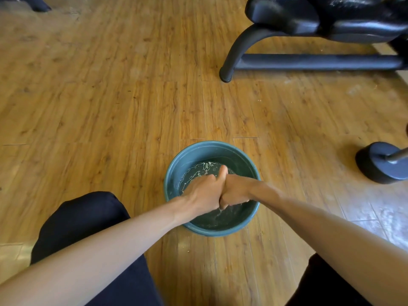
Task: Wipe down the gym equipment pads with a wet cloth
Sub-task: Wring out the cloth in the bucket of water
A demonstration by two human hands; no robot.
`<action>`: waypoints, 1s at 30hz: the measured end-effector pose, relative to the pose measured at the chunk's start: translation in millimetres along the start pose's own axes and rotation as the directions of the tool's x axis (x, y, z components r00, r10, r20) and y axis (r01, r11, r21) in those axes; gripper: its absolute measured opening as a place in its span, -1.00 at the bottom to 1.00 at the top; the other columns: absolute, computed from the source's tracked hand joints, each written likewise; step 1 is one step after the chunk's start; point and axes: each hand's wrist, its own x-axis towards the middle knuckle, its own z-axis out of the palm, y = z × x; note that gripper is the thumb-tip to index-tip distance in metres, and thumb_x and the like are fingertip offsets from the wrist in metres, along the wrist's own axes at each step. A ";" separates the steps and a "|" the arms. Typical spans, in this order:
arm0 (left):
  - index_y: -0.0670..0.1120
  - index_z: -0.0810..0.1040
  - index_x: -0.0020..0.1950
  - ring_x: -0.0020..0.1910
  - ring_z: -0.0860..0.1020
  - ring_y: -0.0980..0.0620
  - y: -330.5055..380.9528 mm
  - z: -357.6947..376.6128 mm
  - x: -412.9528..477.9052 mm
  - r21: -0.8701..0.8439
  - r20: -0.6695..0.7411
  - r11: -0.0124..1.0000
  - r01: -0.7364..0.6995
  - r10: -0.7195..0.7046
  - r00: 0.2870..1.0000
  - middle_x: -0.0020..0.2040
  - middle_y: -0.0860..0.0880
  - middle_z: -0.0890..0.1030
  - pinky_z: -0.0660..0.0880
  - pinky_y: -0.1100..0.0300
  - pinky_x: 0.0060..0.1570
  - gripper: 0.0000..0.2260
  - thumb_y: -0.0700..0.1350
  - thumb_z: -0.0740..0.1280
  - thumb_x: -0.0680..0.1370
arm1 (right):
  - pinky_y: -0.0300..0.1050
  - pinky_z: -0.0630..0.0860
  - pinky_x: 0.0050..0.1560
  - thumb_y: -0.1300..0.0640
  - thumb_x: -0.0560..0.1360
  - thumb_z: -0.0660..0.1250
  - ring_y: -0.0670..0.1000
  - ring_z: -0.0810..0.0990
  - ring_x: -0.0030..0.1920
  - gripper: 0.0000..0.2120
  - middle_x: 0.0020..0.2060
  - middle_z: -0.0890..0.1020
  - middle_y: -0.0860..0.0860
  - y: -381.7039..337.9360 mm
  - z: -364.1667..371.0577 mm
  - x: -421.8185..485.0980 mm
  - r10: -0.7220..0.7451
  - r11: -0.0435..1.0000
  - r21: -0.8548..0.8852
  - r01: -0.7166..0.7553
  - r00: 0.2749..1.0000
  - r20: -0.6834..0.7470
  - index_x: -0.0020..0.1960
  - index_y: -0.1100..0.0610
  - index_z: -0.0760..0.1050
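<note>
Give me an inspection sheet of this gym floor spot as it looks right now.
surface: wooden floor, scuffed, with pale specks towards the right edge.
job's things: green basin of water on the floor; black bench pads beyond it, untouched.
clutter: dark round weight on a bar, at the right.
grips: left hand and right hand fisted together over the basin, squeezing a cloth that barely shows.
cables: nothing seen.
surroundings: bench frame; the person's knee in dark trousers.
</note>
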 end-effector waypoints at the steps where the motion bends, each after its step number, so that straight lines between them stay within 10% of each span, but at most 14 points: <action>1: -0.13 0.21 0.35 -0.39 0.58 0.03 -0.9 -1.2 2.7 -0.002 -0.025 1.000 0.021 -0.021 0.999 -0.31 -0.03 0.59 0.55 0.04 -0.43 -0.48 -0.23 0.44 0.53 | 0.03 0.65 -0.05 0.13 0.43 0.47 0.08 0.66 -0.10 -0.87 -0.18 0.66 0.01 0.7 0.2 -3.4 -0.028 1.000 -0.013 0.027 0.996 -0.081 -0.06 0.09 0.58; 4: -0.16 0.35 0.18 -0.43 0.48 0.09 -14.3 -15.2 15.4 -0.353 0.142 0.900 0.254 -0.217 0.966 -0.28 -0.03 0.54 0.36 0.15 -0.52 -0.65 -0.32 0.41 0.49 | 0.01 0.62 -0.14 0.11 0.37 0.44 0.12 0.61 0.01 -0.45 0.05 0.61 0.02 5.1 20.1 -22.8 -0.277 0.931 -0.356 0.081 0.792 -0.545 0.34 0.10 0.43; 8: -0.12 0.47 -0.21 -0.51 0.24 0.13 -22.8 -25.9 14.9 -0.648 0.552 0.502 0.573 -0.209 0.807 -0.43 -0.02 0.39 0.14 0.28 -0.52 -0.72 -0.50 0.27 0.49 | 0.02 0.58 0.08 0.18 0.27 0.48 0.17 0.55 0.12 -0.19 0.28 0.53 0.18 10.4 53.7 -26.3 -0.532 0.765 -0.643 0.032 0.593 -0.604 0.49 0.26 0.35; 12: -0.23 0.49 -0.19 -0.52 0.29 0.12 -13.8 -14.1 14.4 -0.545 0.583 0.655 0.523 -0.152 0.798 -0.41 -0.06 0.40 0.17 0.27 -0.55 -0.80 -0.51 0.28 0.42 | -0.14 0.41 -0.53 0.02 0.08 0.70 0.07 0.62 -0.39 -0.47 -0.28 0.60 0.04 -5.2 42.1 -14.0 -0.381 0.821 -0.571 -0.021 0.724 -0.574 -0.10 0.19 0.56; 16: -0.13 0.36 0.21 -0.31 0.55 -0.01 -12.2 0.1 10.6 -0.270 0.293 0.924 0.273 -0.191 0.937 -0.20 -0.08 0.58 0.42 0.02 -0.38 -0.62 -0.29 0.39 0.45 | -0.07 0.41 -0.15 0.13 0.54 0.36 0.18 0.68 -0.01 -0.78 -0.02 0.70 0.09 -16.5 30.5 -18.0 -0.124 0.865 -0.488 -0.117 0.893 -0.433 0.15 0.18 0.57; 25: -0.20 0.22 0.47 -0.42 0.52 -0.03 -10.2 -2.3 9.8 0.158 0.027 0.981 -0.109 0.106 0.994 -0.36 -0.03 0.50 0.41 0.06 -0.47 -0.41 -0.31 0.39 0.50 | -0.04 0.58 -0.30 0.29 0.46 0.31 0.01 0.62 -0.26 -0.90 -0.26 0.61 0.07 -3.2 15.8 -1.9 0.024 0.984 0.178 0.007 0.985 -0.168 -0.04 0.19 0.50; 30: -0.16 0.29 0.38 -0.35 0.58 -0.08 -15.9 -3.2 13.9 0.173 0.073 0.969 -0.176 0.166 0.983 -0.28 -0.07 0.61 0.44 0.04 -0.43 -0.43 -0.13 0.50 0.49 | -0.19 0.19 -0.50 0.23 0.46 0.45 -0.05 0.21 -0.53 -0.80 -0.53 0.32 -0.02 0.7 6.8 -1.8 0.088 0.929 0.344 -0.133 0.986 0.144 -0.11 0.18 0.41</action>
